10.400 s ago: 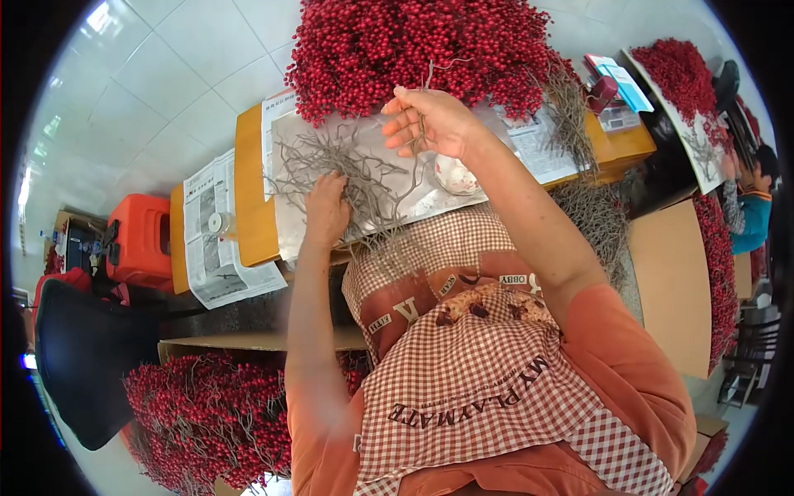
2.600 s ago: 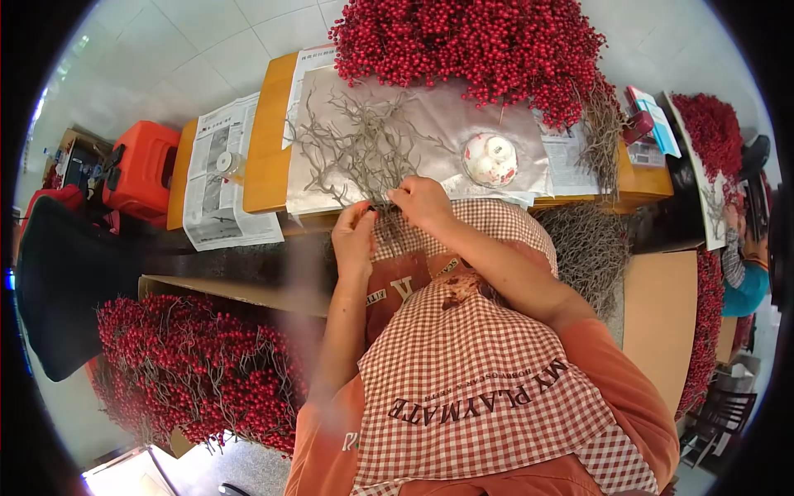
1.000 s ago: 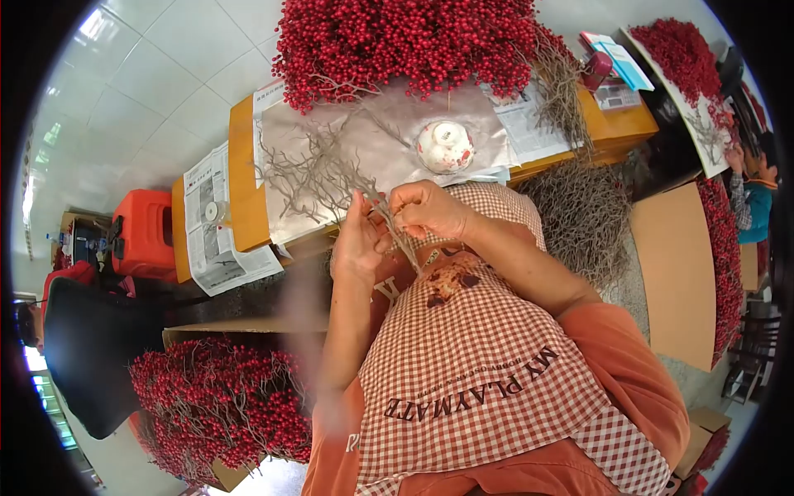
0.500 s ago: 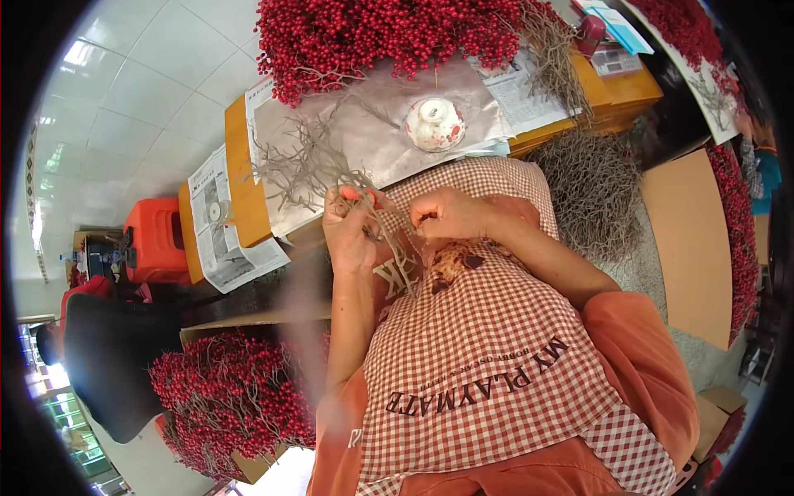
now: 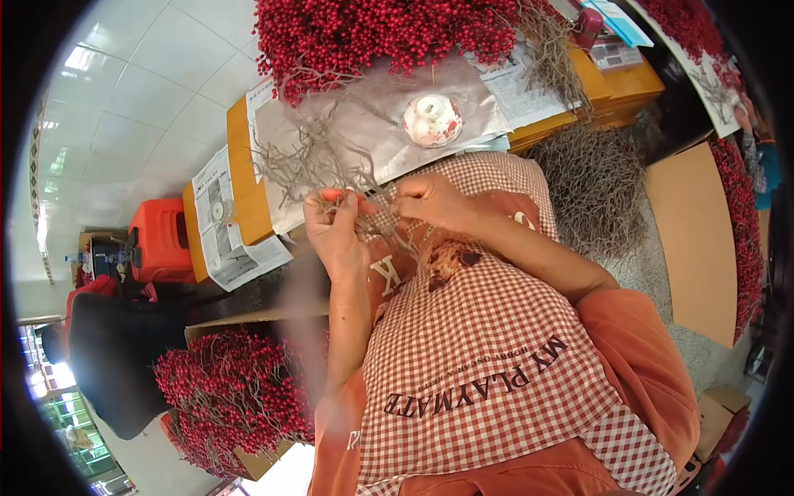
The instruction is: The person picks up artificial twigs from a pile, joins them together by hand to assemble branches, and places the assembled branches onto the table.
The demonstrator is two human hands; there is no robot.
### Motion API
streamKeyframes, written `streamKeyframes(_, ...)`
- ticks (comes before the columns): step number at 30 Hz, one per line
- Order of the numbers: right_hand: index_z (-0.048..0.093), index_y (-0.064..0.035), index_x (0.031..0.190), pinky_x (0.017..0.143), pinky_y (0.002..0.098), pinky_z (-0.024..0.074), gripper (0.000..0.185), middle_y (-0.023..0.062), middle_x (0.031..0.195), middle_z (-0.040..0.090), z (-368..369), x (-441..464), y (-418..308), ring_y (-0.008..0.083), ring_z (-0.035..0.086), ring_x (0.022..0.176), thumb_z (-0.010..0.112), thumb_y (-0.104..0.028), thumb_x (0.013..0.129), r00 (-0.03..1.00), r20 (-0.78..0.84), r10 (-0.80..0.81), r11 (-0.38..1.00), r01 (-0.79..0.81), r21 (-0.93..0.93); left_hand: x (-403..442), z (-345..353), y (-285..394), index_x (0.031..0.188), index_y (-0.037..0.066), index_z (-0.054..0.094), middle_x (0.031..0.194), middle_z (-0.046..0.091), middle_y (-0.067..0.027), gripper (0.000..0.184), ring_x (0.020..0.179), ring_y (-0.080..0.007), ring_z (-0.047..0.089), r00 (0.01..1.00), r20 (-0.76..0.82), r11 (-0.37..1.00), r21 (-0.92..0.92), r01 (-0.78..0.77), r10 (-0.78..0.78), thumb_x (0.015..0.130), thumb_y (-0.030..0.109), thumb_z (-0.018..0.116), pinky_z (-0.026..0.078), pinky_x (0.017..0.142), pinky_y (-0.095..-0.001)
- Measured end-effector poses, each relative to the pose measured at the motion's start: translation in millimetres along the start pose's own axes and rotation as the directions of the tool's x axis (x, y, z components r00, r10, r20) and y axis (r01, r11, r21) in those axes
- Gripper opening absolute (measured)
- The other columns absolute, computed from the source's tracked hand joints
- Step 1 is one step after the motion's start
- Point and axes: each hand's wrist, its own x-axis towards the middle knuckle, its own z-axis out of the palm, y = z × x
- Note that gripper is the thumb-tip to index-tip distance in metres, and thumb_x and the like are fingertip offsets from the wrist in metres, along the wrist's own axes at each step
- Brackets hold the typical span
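Grey-brown bare twigs (image 5: 318, 161) spread over the near left part of the metallic sheet (image 5: 380, 91), their stems reaching over the table edge toward the apron. My left hand (image 5: 337, 231) is closed round some of these stems, thumb against fingers. Just to its right, my right hand (image 5: 430, 201) has its fingers pinched together at the same stems; what lies between the fingertips is too small to make out. A white bowl with red marks (image 5: 432, 121) rests upside down on the sheet beyond my right hand.
Heaped red berry branches (image 5: 380, 37) cover the table's far side. More berry branches (image 5: 231, 397) fill a box at lower left. Bare twigs (image 5: 587, 194) are piled right of the table, beside cardboard (image 5: 695, 240). A red container (image 5: 160, 240) stands left. A co-worker is partly visible at far right.
Since half a second ago, my left hand has shifted slightly left and my right hand has moved up and left, closer to the stems. Earlier, my right hand was raised over the sheet with a twig.
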Motion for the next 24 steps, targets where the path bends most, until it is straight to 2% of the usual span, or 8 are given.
streamKeyframes(3, 0.057, 0.0000, 0.065, 0.050, 0.0241, 0.0468, 0.015, 0.0059, 0.060, 0.062, -6.6, -3.8, -3.0, 0.0106, 0.061, 0.056, 0.059, -0.010, 0.076, 0.995, 0.062, -0.084, 0.976, 0.095, -0.195, -2.2, -0.2, 4.0, 0.096, 0.007, 0.049, 0.084, 0.061, -0.0083, 0.019, 0.060, -0.0134, 0.060, 0.999, 0.022, 0.998, 0.057, 0.037, -0.038, 0.084, -0.007, 0.053, 0.041, 0.043, -0.0184)
streamKeyframes(8, 0.054, 0.0003, 0.063, 0.047, 0.0255, 0.0462, 0.010, 0.0046, 0.058, 0.057, -5.5, -8.4, -12.9, 0.0121, 0.062, 0.054, 0.057, -0.007, 0.070, 0.986, 0.164, 0.042, 0.997, -0.032, -0.065, -8.6, 11.5, 7.1, 0.101, 0.006, 0.051, 0.088, 0.061, -0.0085, 0.022, 0.053, -0.0122, 0.056, 0.986, 0.068, 0.985, -0.061, 0.160, -0.155, 0.083, -0.005, 0.051, 0.034, 0.037, -0.0160)
streamKeyframes(14, 0.055, 0.0002, 0.065, 0.051, 0.0269, 0.0443, 0.010, 0.0041, 0.062, 0.057, -4.0, -8.8, -10.5, 0.0123, 0.057, 0.057, 0.060, -0.008, 0.068, 0.960, 0.223, -0.168, 0.925, 0.231, -0.301, -5.4, -0.2, -5.3, 0.093, 0.005, 0.053, 0.101, 0.061, -0.0164, 0.015, 0.051, -0.0145, 0.053, 0.951, 0.191, 0.948, -0.159, 0.275, -0.244, 0.080, -0.002, 0.051, 0.040, 0.042, -0.0212)
streamKeyframes(16, 0.059, -0.0002, 0.066, 0.055, 0.0272, 0.0437, 0.012, 0.0040, 0.063, 0.057, -0.6, -7.9, -10.9, 0.0123, 0.055, 0.061, 0.063, -0.010, 0.070, 0.955, 0.234, -0.183, 0.967, 0.218, -0.131, -7.9, 0.0, -4.4, 0.091, 0.005, 0.054, 0.103, 0.061, -0.0186, 0.012, 0.049, -0.0143, 0.052, 0.929, 0.206, 0.923, -0.175, 0.343, -0.306, 0.080, -0.001, 0.052, 0.041, 0.043, -0.0219)
streamKeyframes(20, 0.063, -0.0012, 0.084, 0.058, 0.0275, 0.0455, 0.017, 0.0028, 0.070, 0.059, -13.2, -6.5, 4.3, 0.0133, 0.057, 0.065, 0.064, -0.017, 0.077, 0.938, 0.334, -0.090, 0.976, 0.151, -0.160, -11.2, -2.0, -1.1, 0.089, 0.006, 0.053, 0.098, 0.063, -0.0202, 0.010, 0.045, -0.0146, 0.050, 0.951, 0.200, 0.934, -0.224, 0.279, -0.236, 0.081, 0.000, 0.054, 0.041, 0.042, -0.0224)
streamKeyframes(21, 0.060, -0.0007, 0.094, 0.060, 0.0274, 0.0462, 0.023, 0.0033, 0.075, 0.060, -8.1, -10.6, -11.4, 0.0140, 0.057, 0.068, 0.063, -0.020, 0.081, 0.974, 0.211, 0.083, 0.974, -0.124, 0.189, -12.3, -2.6, -0.2, 0.088, 0.006, 0.053, 0.094, 0.064, -0.0192, 0.010, 0.044, -0.0145, 0.050, 0.957, 0.179, 0.942, -0.208, 0.263, -0.227, 0.081, -0.001, 0.054, 0.041, 0.042, -0.0223)
streamKeyframes(22, 0.058, -0.0001, 0.104, 0.062, 0.0273, 0.0469, 0.030, 0.0038, 0.081, 0.061, -2.7, -13.8, -22.1, 0.0147, 0.057, 0.070, 0.061, -0.023, 0.084, 0.945, 0.152, 0.289, 0.781, -0.324, 0.534, -13.0, -4.3, -1.2, 0.088, 0.006, 0.053, 0.094, 0.064, -0.0192, 0.010, 0.044, -0.0145, 0.050, 0.957, 0.179, 0.942, -0.208, 0.262, -0.227, 0.081, -0.001, 0.054, 0.041, 0.042, -0.0223)
streamKeyframes(24, 0.054, 0.0006, 0.110, 0.062, 0.0270, 0.0475, 0.034, 0.0051, 0.085, 0.061, 8.8, -12.7, -30.2, 0.0148, 0.057, 0.071, 0.059, -0.023, 0.086, 0.946, 0.190, 0.264, 0.770, -0.325, 0.549, -12.2, -2.9, -7.1, 0.087, 0.006, 0.053, 0.086, 0.065, -0.0156, 0.010, 0.045, -0.0132, 0.051, 0.977, 0.044, 0.974, -0.074, 0.213, -0.210, 0.082, -0.003, 0.054, 0.042, 0.041, -0.0222)
